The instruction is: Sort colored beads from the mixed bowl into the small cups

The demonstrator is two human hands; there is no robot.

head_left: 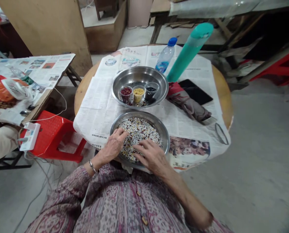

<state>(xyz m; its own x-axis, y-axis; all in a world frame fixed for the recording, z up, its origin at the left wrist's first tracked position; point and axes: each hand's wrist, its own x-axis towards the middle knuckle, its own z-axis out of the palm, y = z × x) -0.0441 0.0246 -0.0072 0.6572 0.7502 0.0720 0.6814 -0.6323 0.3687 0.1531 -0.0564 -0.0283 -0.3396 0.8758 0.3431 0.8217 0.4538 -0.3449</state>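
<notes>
A steel basin [167,139] at the table's near edge holds a spread of white grains mixed with red, yellow and dark beans [141,129]. My left hand [114,144] rests at the basin's left side, fingers bent together over the mix; anything pinched there is too small to name. Over the near right part, my right hand [151,155] has its fingers apart and touches the grains. Just beyond stands a second steel basin [139,72] with three clear cups: one of red beans [126,92], one of yellow beans [138,92], one of black beans [150,92].
Newspaper [93,97] covers the round table. Behind the basins are a water bottle [166,55] and a tall teal container [190,51]. A folded umbrella [188,103] and a black flat object [195,91] lie at right. A red stool [54,136] stands left.
</notes>
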